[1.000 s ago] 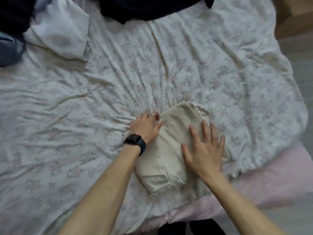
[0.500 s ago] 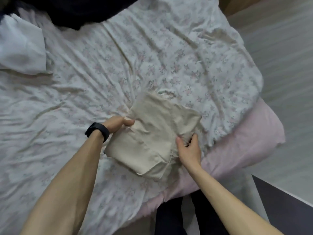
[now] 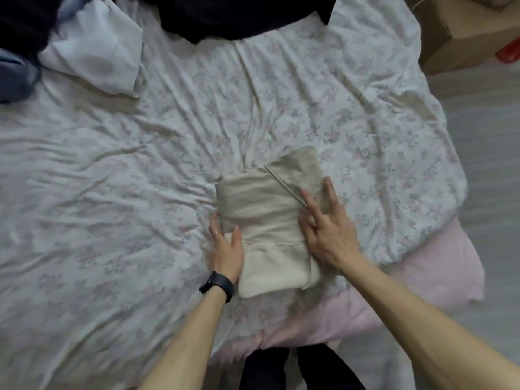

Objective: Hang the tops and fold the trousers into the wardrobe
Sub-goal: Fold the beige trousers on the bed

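Head view. Beige trousers [image 3: 270,229] folded into a compact, thick rectangular bundle, lying on the floral bed sheet [image 3: 112,192] nr the bed's front edge, in front of the person. Fabric plain, pale cream, w/ soft creases. Stitched seam running diagonally across the upper right part, a hem line crossing the lower part, rounded fold at the near end.

Left hand [image 3: 226,249] set against the bundle's left edge: fingers [image 3: 214,223] fairly straight and close together alongside the fabric, thumb laid on top. Thin ring [image 3: 217,234] on one finger, black watch [image 3: 218,285] on the wrist. Right hand [image 3: 326,229] flat on the bundle's right side, fingers [image 3: 329,192] spread and straight, pressing down, not pinching.

Cardboard box [image 3: 455,32] on the floor [image 3: 492,136] at top right, beside the bed; contents not visible. Red item [image 3: 509,52] just beside the box, too cropped to identify.

Far side of bed: black garment [image 3: 239,15] at top centre, white garment [image 3: 95,52] to its left, blue-grey cloth [image 3: 14,77] at the left edge. Pink bedding [image 3: 422,277] showing below the floral sheet at the near right corner. Person's dark trouser legs [image 3: 281,367] at bottom centre.
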{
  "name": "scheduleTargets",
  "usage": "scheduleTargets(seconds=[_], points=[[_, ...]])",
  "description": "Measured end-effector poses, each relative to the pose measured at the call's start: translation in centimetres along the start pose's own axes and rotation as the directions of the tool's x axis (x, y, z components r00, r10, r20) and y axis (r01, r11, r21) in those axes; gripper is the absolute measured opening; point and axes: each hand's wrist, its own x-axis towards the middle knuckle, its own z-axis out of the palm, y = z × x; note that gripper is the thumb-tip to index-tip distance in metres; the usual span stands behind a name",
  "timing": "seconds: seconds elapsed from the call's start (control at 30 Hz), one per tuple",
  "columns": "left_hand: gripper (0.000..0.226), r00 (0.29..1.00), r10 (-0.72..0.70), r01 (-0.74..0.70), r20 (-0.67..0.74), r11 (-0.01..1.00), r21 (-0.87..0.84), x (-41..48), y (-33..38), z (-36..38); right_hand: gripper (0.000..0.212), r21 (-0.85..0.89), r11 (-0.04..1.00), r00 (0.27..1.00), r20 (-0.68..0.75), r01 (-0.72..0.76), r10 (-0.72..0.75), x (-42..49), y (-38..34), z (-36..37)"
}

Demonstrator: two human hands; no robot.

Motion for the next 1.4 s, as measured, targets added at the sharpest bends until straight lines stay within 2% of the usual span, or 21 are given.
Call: scheduleTargets(seconds=[0.1,0.17,0.27,0.37,0.43,0.5,0.6,0.7,0.73,0.83,0.97,1.17,1.3,1.4], points=[[0.055,0.979,0.199,-0.203,0.046,0.932,0.301,-0.2,-1.0,0.5,0.062,-0.048,0.995,0.995,0.057,-0.082,0.085,-0.4,1.1,0.7],[0.052,0.969,0.225,-0.246,0.102,0.91,0.334,0.6,-0.9,0.6,0.061,-0.064,0.992,0.988,0.102,-0.107,0.113,0.5,1.4,0.9],[0.054,0.961,0.146,-0.182,0.237,0.973,0.14,2.6,0.0,-0.4,0.061,0.066,0.988,0.974,0.19,-0.137,0.123,1.8,1.7,0.6],[0.074,0.888,0.096,-0.049,0.45,0.992,-0.115,4.0,-0.3,-2.6,0.059,0.291,0.936,0.971,0.186,-0.2,0.15,1.6,2.0,-0.9],[0.091,0.818,0.111,-0.019,0.564,0.986,-0.167,4.6,-0.6,-3.9,0.065,0.394,0.883,0.958,0.225,-0.256,0.177,1.4,2.2,-2.4],[0.096,0.786,0.113,-0.004,0.607,0.984,-0.178,4.8,-0.5,-4.5,0.078,0.387,0.879,0.933,0.327,-0.279,0.152,1.1,2.5,-3.4],[0.094,0.788,0.045,0.092,0.614,0.978,-0.189,4.4,0.3,-5.1,0.094,0.425,0.826,0.87,0.47,-0.37,0.148,0.8,2.8,-4.4],[0.089,0.81,-0.046,0.205,0.585,0.957,-0.208,4.5,1.0,-6.0,0.09,0.556,0.652,0.829,0.517,-0.515,0.213,1.3,2.7,-5.0],[0.088,0.819,-0.047,0.208,0.571,0.953,-0.219,4.7,1.1,-6.1,0.088,0.569,0.631,0.83,0.504,-0.526,0.238,1.5,2.7,-5.1],[0.087,0.835,-0.034,0.192,0.549,0.953,-0.234,4.6,1.1,-6.0,0.084,0.571,0.651,0.853,0.456,-0.5,0.255,1.4,2.8,-4.9],[0.09,0.817,-0.056,0.263,0.574,0.921,-0.286,4.0,0.8,-5.7,0.082,0.62,0.599,0.849,0.478,-0.508,0.225,1.4,3.4,-5.2],[0.09,0.793,-0.079,0.348,0.604,0.873,-0.343,2.0,2.1,-6.4,0.083,0.607,0.663,0.869,0.475,-0.439,0.14,2.1,3.3,-6.9],[0.09,0.858,-0.029,0.26,0.513,0.885,-0.386,-1.9,5.3,-7.5,0.083,0.617,0.704,0.898,0.435,-0.351,0.067,2.2,2.4,-10.3],[0.092,0.928,0.028,0.134,0.371,0.906,-0.402,-7.2,8.5,-9.5,0.085,0.642,0.736,0.927,0.372,-0.215,-0.054,2.3,0.4,-14.7]])
